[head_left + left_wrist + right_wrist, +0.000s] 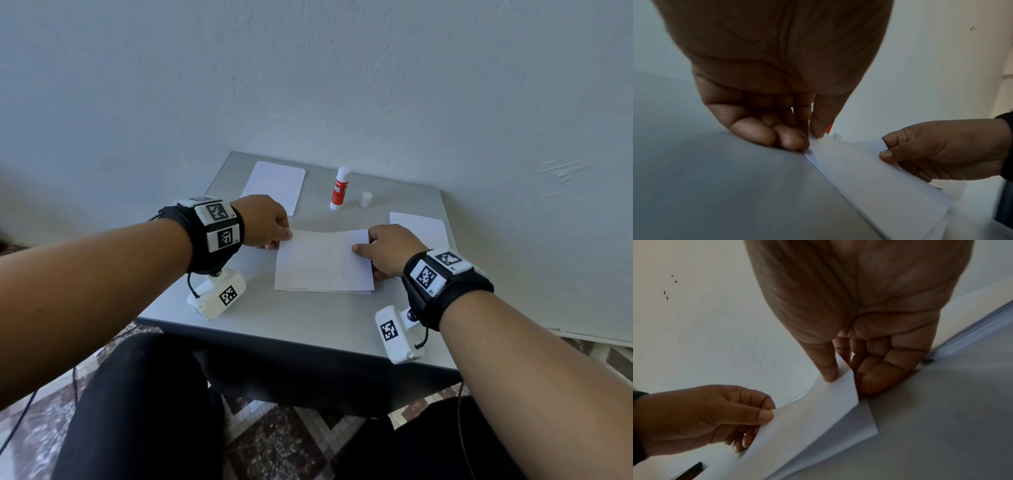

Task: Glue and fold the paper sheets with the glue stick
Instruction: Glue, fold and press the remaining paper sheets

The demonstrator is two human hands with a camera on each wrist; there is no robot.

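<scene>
A white paper sheet (323,262) lies in the middle of the grey table (298,322), its far edge lifted and curved over the near part. My left hand (277,233) pinches the sheet's far left corner between thumb and fingers (813,129). My right hand (371,245) pinches the far right corner, thumb (828,368) on top. A red and white glue stick (340,188) stands uncapped at the back of the table, apart from both hands. Its white cap (365,198) sits just to its right.
A stack of white sheets (274,185) lies at the back left of the table. Another stack of paper (419,228) lies at the right edge behind my right hand. A wall (308,85) rises directly behind the table. My legs are below the near edge.
</scene>
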